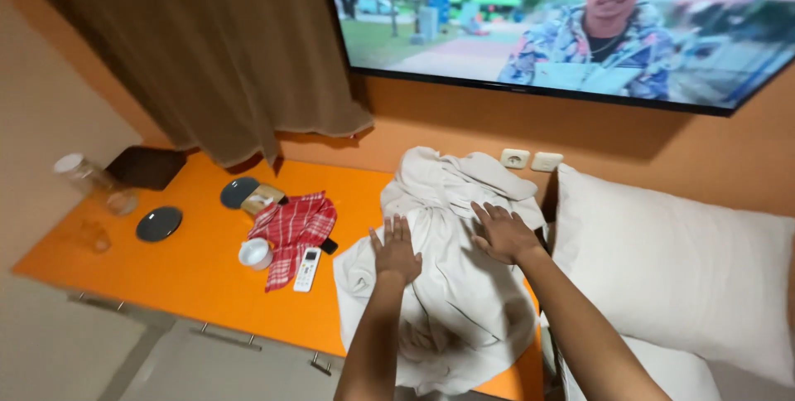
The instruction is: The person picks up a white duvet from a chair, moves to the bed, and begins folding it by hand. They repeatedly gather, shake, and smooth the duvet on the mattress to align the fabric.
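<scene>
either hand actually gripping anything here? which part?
Nothing gripped. Left hand and right hand both lie flat, fingers spread, palms down on top of the crumpled white cloth on the orange counter.

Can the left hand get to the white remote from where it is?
Probably yes. The left hand lies flat on the sheet, and the remote sits just beside it with bare desk between.

A single head-worn camera looks steeply down and forward from close above an orange counter [199, 272]. It faces an orange wall [629, 140] bearing a screen [464, 20]. No second view overlaps it.
</scene>
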